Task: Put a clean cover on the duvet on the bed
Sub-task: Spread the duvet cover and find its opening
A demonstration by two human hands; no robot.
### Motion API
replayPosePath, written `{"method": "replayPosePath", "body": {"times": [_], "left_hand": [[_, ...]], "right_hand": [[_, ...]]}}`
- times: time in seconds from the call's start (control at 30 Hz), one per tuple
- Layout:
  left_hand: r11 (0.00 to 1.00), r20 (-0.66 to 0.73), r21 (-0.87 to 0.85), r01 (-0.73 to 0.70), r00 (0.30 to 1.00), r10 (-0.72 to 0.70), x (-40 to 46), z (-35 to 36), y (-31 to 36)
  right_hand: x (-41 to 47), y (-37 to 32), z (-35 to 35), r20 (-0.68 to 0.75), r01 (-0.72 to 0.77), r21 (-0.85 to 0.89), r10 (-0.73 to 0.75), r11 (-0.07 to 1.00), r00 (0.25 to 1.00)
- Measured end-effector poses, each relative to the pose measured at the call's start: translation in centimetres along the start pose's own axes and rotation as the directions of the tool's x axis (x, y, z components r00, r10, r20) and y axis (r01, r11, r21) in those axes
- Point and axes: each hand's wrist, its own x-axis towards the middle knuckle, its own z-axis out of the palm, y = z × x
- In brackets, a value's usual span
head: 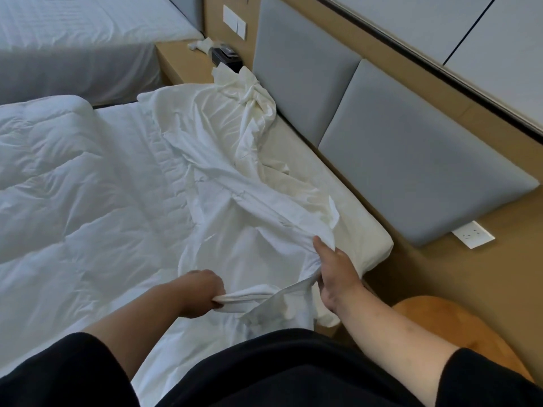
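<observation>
A white quilted duvet (58,183) lies spread over the left part of the bed (373,245). A crumpled white cover (235,195) stretches from the headboard down to the near corner of the bed. My left hand (202,292) grips a bunched edge of the cover at the near side. My right hand (335,271) holds a fold of the same cover just to the right, near the mattress corner, fingers tucked under the cloth.
Grey padded headboard panels (411,171) run along the right. A wooden nightstand (182,60) with a black box and tissues stands behind the bed. A second bed (73,39) is at top left. A round wooden stool (458,333) sits by my right arm.
</observation>
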Motion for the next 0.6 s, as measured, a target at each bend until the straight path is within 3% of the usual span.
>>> {"method": "replayPosePath", "body": {"times": [0.1, 0.23, 0.3, 0.43, 0.5, 0.6], "left_hand": [[0.993, -0.031, -0.121, 0.001, 0.999, -0.004, 0.1, 1.2, -0.9], [1.000, -0.034, 0.002, -0.004, 0.999, 0.004, 0.0, 1.1, 0.1], [0.999, -0.020, 0.044, -0.008, 1.000, 0.009, 0.2, 0.8, 0.5], [0.996, -0.057, 0.086, 0.033, 0.998, -0.028, 1.5, 0.1, 0.5], [0.992, -0.052, 0.122, 0.037, 0.998, -0.031, 1.9, 0.1, 0.4], [0.992, -0.081, 0.125, 0.012, 0.997, -0.002, 1.9, 0.0, 0.7]], "right_hand": [[1.1, -0.1, -1.6, -0.045, -0.043, 0.164, 0.051, 0.986, 0.998], [1.7, 0.6, -2.9, -0.055, -0.084, 0.257, 0.101, 0.963, 0.993], [1.6, 0.7, -3.5, -0.022, -0.055, 0.169, 0.060, 0.984, 0.998], [0.8, 0.5, -3.2, 0.047, 0.032, -0.267, -0.020, 0.963, 0.999], [0.6, 0.8, -3.1, 0.048, 0.025, -0.336, -0.010, 0.942, 0.999], [0.1, 0.9, -3.2, 0.039, 0.008, -0.275, 0.003, 0.961, 0.999]]}}
